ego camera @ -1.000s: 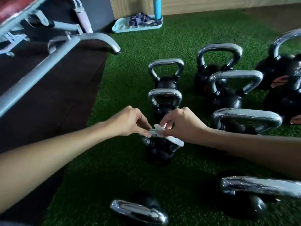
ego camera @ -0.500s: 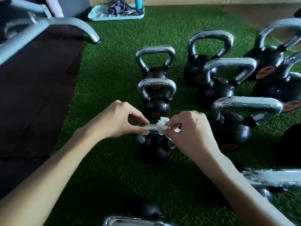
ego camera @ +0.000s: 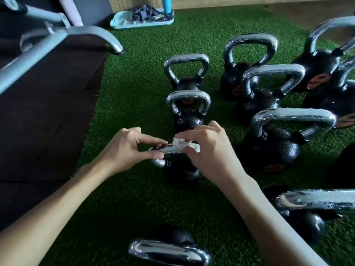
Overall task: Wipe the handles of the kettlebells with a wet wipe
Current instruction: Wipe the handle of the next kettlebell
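Green artificial turf [ego camera: 134,112] carries several black kettlebells [ego camera: 269,150]; the small kettlebell [ego camera: 181,174] being cleaned stands between the hands. Left hand [ego camera: 123,150] pinches the chrome handle [ego camera: 169,149] between thumb and forefinger, steadying it; right hand [ego camera: 209,152] grips the bunched wet wipe [ego camera: 182,144] against the bar. Good practice probably means wrapping the wipe fully round and sweeping corner to corner, underside included. Dark rubber mat [ego camera: 48,112] and grey bench frame [ego camera: 57,41] lie left; a pale tray [ego camera: 123,23] sits by the far wall.
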{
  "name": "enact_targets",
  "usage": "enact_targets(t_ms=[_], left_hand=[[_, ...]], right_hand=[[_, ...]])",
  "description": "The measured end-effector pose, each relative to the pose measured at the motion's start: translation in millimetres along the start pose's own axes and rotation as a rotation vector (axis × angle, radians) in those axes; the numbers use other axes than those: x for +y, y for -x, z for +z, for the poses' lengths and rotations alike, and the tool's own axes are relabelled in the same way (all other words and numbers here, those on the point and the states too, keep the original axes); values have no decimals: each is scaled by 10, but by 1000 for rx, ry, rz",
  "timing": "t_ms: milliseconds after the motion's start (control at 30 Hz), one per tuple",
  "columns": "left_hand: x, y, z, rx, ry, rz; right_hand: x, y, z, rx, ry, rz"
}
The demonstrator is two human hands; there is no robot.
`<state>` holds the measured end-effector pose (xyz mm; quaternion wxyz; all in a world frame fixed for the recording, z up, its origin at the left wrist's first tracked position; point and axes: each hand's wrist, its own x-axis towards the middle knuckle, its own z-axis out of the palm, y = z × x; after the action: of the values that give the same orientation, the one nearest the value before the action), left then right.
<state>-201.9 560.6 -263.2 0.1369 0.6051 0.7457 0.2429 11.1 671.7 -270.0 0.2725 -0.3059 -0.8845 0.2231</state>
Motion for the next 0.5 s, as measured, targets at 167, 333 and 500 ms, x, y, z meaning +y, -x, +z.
enact_targets(t_ms=[167,333,500], left_hand=[[-237,186,53,99,56,-18],[-354,253,131,136,83,-43],[-303,174,170,136,138,-56]], right_hand=[[116,158,109,144,-174,37],[93,204,256,208,-251,57],[189,256,303,244,-304,199]])
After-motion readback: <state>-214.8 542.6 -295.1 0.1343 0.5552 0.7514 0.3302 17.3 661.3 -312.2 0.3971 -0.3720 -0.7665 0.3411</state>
